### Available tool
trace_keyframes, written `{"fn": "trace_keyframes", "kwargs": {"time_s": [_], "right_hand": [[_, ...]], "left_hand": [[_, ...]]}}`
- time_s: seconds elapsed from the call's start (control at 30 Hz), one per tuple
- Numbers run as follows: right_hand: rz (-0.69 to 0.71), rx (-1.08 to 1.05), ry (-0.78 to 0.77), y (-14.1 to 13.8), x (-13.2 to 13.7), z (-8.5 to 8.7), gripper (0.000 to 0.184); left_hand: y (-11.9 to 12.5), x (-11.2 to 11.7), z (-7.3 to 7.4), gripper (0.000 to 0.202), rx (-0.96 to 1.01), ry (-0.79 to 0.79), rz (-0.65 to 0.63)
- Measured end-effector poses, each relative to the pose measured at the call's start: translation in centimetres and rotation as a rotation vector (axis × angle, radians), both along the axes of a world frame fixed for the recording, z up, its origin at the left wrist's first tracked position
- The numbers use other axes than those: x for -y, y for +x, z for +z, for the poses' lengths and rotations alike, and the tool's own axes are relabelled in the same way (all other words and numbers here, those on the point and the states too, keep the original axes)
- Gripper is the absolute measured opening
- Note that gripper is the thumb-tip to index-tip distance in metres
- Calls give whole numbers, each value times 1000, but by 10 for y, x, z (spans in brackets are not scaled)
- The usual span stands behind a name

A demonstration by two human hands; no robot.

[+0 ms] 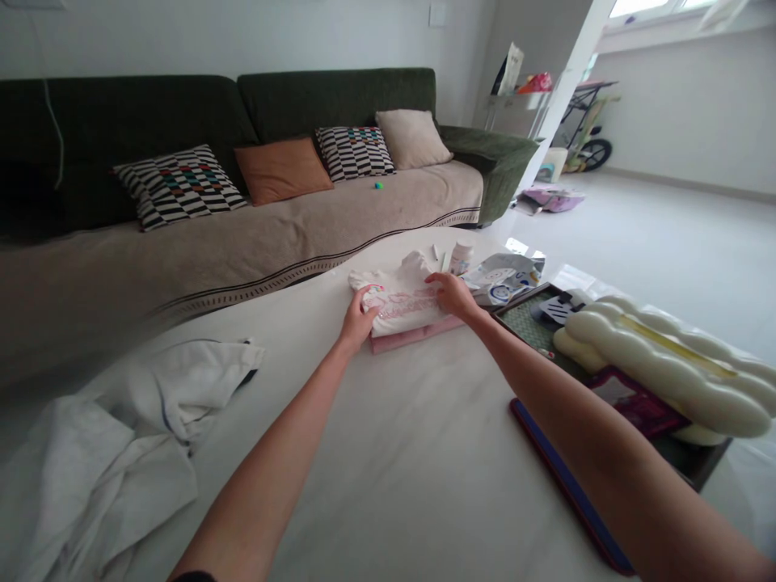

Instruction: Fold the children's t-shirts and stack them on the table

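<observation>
A folded white garment with a pink print point(401, 304) lies on a folded pink piece point(412, 335) near the far edge of the white table point(388, 453). My left hand point(359, 317) grips the white garment's left end, fingers curled round it. On the garment's right end rests my right hand point(452, 294), fingers bent and pressing down on the cloth. Both arms stretch far forward.
Crumpled white clothes point(121, 436) lie at the near left. On the right are a cream cloud-shaped object point(660, 364), a dark tray point(527, 319), a red-edged flat item point(563, 477), a small bottle point(461, 257) and packets. A green sofa point(242, 202) with cushions stands behind.
</observation>
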State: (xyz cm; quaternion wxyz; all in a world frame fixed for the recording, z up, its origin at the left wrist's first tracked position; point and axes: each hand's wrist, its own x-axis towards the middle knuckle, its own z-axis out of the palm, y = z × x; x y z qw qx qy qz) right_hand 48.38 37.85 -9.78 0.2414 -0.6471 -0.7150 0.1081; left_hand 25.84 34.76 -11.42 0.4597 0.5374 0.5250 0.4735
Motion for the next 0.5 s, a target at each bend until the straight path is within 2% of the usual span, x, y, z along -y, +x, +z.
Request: {"fn": "trace_keyframes", "kwargs": {"time_s": [0.1, 0.2, 0.3, 0.37, 0.43, 0.5], "right_hand": [[-31, 45, -6, -2, 12, -5, 44], [-65, 95, -30, -5, 27, -9, 35], [-88, 190, 8, -13, 35, -4, 29], [-50, 284, 86, -21, 32, 2, 30], [31, 355, 137, -29, 20, 5, 35], [87, 377, 92, -35, 1, 2, 44]], "left_hand": [[-2, 8, -1, 39, -147, 87, -5], [-4, 18, -3, 34, -305, 55, 18], [-6, 24, 3, 40, -551, 42, 10], [-6, 22, 9, 50, -729, 104, 40], [-5, 11, 16, 62, -855, 199, 45], [-5, -8, 18, 75, -956, 247, -21]]}}
